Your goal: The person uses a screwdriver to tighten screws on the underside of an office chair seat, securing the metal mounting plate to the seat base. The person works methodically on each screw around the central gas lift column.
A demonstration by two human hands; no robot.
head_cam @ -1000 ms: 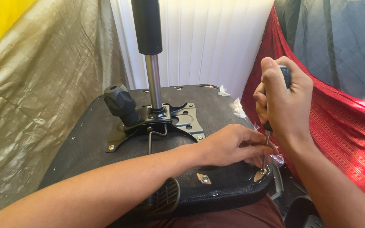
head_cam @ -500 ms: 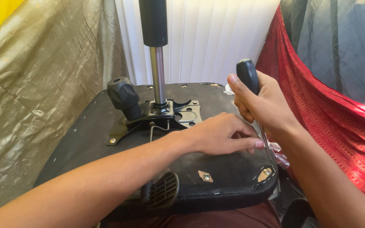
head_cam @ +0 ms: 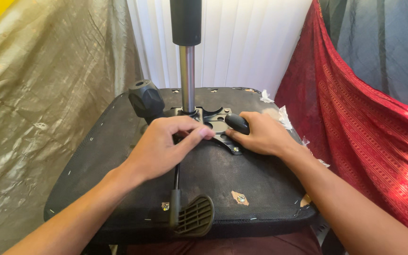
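Observation:
An upturned office chair seat lies in front of me, its black fabric underside facing up. A metal mounting plate is bolted at its middle, with a chrome gas cylinder rising straight up from it. My left hand rests palm down on the plate's near edge, fingers curled together over a thin lever rod. My right hand lies on the seat just right of the plate, closed around a screwdriver with a black handle that points left toward the plate.
A black round knob sticks up left of the cylinder. A black paddle lever hangs at the seat's near edge. Olive cloth hangs left, red patterned cloth right, white curtain behind.
My right hand lifted the screwdriver off the near right corner of the seat and brought it down beside the mounting plate. My left hand slid from that corner to the plate's near edge.

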